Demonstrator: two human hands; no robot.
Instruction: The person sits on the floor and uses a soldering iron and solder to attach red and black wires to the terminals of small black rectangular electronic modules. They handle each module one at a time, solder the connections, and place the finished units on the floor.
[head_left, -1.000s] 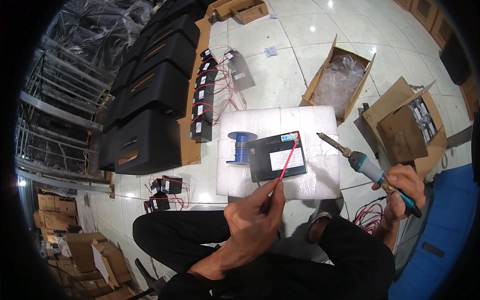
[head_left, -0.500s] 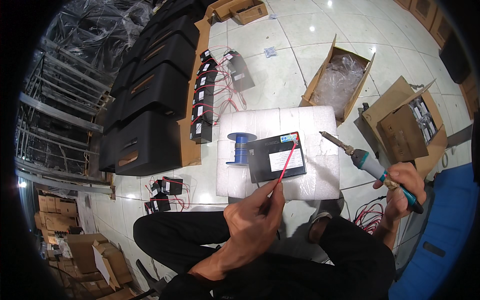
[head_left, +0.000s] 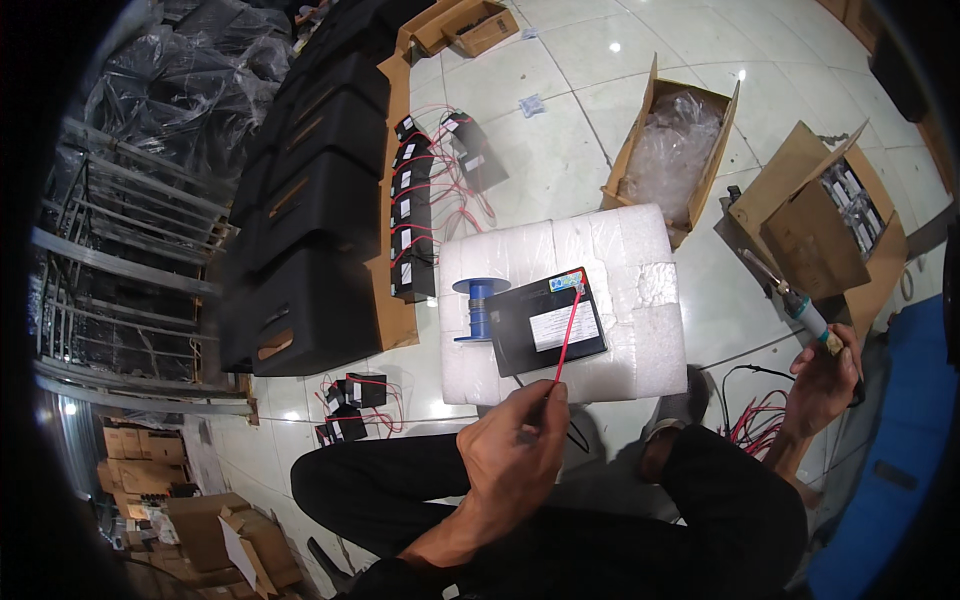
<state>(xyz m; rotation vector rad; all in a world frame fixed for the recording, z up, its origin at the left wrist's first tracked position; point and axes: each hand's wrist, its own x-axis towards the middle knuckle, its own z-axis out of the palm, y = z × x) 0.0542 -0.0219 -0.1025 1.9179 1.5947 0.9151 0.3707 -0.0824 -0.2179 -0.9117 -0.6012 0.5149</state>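
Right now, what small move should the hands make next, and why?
Perhaps the left hand, pinching the red wire, should tug it lightly to test its hold: it reaches the black battery near one corner, and the soldering iron in the right hand is clear of both.

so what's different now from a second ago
The right hand has swung the soldering iron rightward, away from the black battery and past the edge of the foam block. Nothing was let go. The left hand still pinches the red wire.
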